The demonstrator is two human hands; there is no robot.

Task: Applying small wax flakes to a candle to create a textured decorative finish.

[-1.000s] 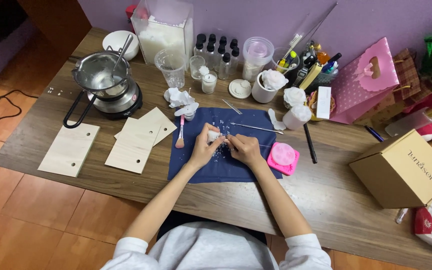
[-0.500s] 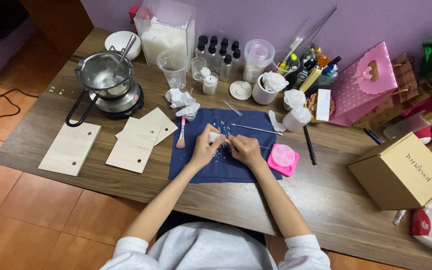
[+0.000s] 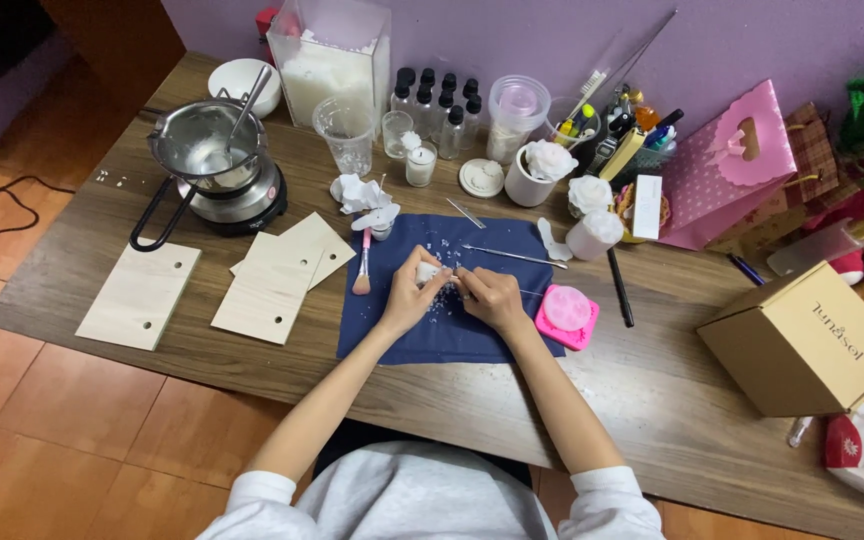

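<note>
Near the middle of the frame the left hand point(image 3: 410, 297) is curled around a small white piece point(image 3: 430, 272), fingers pinched on it from the left. The right hand point(image 3: 492, 296) meets it from the right, its fingers drawn together close against the piece; a thin tool may sit in that grip, but it is too small to tell. The two hands nearly touch, and the white piece lies between their fingertips, a little nearer the left hand, which carries it. Its shape and long axis cannot be made out.

Both hands rest over a blue cloth point(image 3: 492, 340) spread on the wooden table point(image 3: 652, 400), with white crumbs scattered beneath them. Just left of the left hand lies a pink brush point(image 3: 362, 262), its handle running up and down the frame. Above the hands a long metal pick point(image 3: 512, 256) lies across the cloth, left to right. Just right of the right hand sits a pink mould point(image 3: 566, 314) at the cloth's edge, with a black pen point(image 3: 619, 288) beyond it.

Further out, plywood boards point(image 3: 270, 285) lie at left, a metal pot point(image 3: 204, 148) on a small hotplate at upper left, and a cardboard box point(image 3: 802, 338) at right.
</note>
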